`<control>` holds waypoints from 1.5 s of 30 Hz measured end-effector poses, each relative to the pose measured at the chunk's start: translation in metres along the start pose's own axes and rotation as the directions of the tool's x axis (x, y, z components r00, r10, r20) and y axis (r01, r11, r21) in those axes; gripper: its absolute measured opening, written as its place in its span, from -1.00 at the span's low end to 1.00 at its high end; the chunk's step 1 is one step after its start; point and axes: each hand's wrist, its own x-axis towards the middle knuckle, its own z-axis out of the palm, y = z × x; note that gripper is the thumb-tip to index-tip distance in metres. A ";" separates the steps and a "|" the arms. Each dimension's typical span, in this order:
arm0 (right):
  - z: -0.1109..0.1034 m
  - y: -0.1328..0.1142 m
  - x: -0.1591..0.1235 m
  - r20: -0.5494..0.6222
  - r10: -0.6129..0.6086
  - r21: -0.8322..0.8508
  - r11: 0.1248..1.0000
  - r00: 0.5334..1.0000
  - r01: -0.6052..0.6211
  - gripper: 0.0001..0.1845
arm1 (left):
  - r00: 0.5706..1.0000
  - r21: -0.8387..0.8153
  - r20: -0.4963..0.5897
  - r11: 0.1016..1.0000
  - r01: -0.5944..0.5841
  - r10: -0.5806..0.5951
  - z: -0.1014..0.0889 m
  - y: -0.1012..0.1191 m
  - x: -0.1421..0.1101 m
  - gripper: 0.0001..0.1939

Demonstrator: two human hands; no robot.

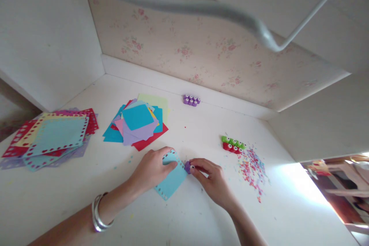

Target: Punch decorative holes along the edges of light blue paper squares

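Note:
A light blue sheet of paper (172, 181), with small holes punched along several of its edges, lies tilted over the white tabletop. My left hand (151, 169) grips its left side, thumb on top and the other fingers mostly hidden. At the sheet's right edge is a small purple paper punch (188, 167) with a white knob. My right hand (211, 178) pinches this punch between thumb and fingers. Whether the sheet's edge sits inside the punch's slot is hard to make out.
Punched sheets (60, 132) are piled at the left. Plain coloured sheets (138, 117) lie behind my left hand. More purple punches (191, 100) stand by the back wall, and green and red ones (233, 145) at right, beside scattered paper bits (252, 169). A grey cable (173, 5) crosses above.

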 end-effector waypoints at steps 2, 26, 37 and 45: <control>0.000 -0.003 0.001 0.011 0.004 -0.010 1.000 1.000 -0.004 -0.86 | 1.000 0.003 -0.002 1.000 0.001 -0.001 0.001 -0.001 0.000 -0.76; -0.024 -0.014 0.008 0.281 0.078 -0.045 0.997 0.956 -0.068 -0.82 | 0.922 0.466 -0.013 0.818 -0.338 0.388 0.042 0.001 -0.035 -0.72; -0.020 -0.004 -0.001 0.256 0.162 -0.018 0.986 0.953 -0.163 -0.78 | 0.909 0.334 0.015 0.855 -0.396 0.416 0.041 -0.002 -0.030 -0.73; -0.019 -0.005 0.003 0.281 0.190 0.011 0.980 0.941 -0.201 -0.79 | 0.912 0.313 0.010 0.864 -0.393 0.411 0.040 -0.001 -0.031 -0.73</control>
